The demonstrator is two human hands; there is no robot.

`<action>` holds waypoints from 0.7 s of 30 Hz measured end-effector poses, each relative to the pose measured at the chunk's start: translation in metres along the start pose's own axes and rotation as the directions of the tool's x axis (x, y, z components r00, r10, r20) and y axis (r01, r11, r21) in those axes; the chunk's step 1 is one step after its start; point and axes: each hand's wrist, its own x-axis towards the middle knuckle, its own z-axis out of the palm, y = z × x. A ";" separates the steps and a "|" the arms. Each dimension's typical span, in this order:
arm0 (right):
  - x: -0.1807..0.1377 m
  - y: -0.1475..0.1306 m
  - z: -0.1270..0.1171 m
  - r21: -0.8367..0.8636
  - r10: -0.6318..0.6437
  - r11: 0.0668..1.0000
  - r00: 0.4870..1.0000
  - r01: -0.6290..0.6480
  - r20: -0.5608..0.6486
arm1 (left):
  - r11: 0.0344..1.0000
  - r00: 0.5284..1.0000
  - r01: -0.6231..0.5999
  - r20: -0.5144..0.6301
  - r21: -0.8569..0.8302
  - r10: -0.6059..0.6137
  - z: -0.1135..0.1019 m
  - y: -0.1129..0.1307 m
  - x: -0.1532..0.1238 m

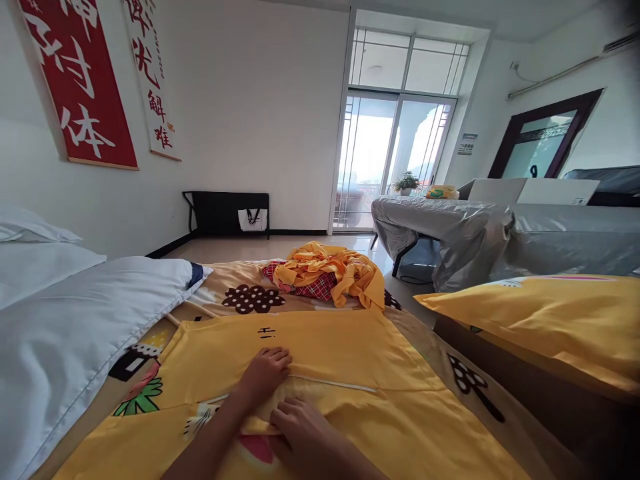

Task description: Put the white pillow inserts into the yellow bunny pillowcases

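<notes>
A yellow pillowcase [330, 340] lies spread flat in front of me, with a small "Hi!" print near its far end. A slit with a pale edge runs across its middle, parted between my hands so that a lighter inner layer shows. My left hand [265, 375] is on the far side of the slit, fingers together and curled on the cloth; its thumb is hidden. Nearer to me, my right hand [305, 427] pinches the near edge of the slit, beside a pink printed patch.
Beneath is a brown patterned bedsheet [210, 297]. White pillows [115, 300] lie at the left. Crumpled yellow and red plaid cloth [330, 270] sits at the bed's far end. A yellow pillow [560, 320] is at the right, and a plastic-covered table [435, 213] stands beyond.
</notes>
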 end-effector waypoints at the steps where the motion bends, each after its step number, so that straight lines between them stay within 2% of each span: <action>1: 0.000 -0.001 -0.001 0.010 0.004 1.000 1.000 -0.004 -0.003 | 1.000 1.000 -0.015 0.003 0.003 0.015 -0.001 0.001 -0.002; 6: 0.000 -0.002 -0.002 -0.007 0.001 1.000 1.000 -0.001 0.009 | 0.998 0.999 -0.023 0.038 0.051 0.021 -0.004 0.002 -0.003; 14: 0.001 -0.004 -0.003 -0.065 -0.094 0.993 0.993 0.098 0.066 | 0.981 0.995 0.094 0.011 0.169 -0.097 -0.003 -0.011 0.027; 18: 0.001 -0.001 0.002 -0.031 -0.197 0.979 0.971 0.203 0.134 | 0.975 0.994 0.106 -0.048 0.193 -0.098 0.006 -0.022 0.030; 21: 0.000 0.001 0.003 0.031 -0.252 0.968 0.952 0.251 0.175 | 0.976 0.991 0.076 -0.122 0.206 -0.051 0.013 -0.025 0.026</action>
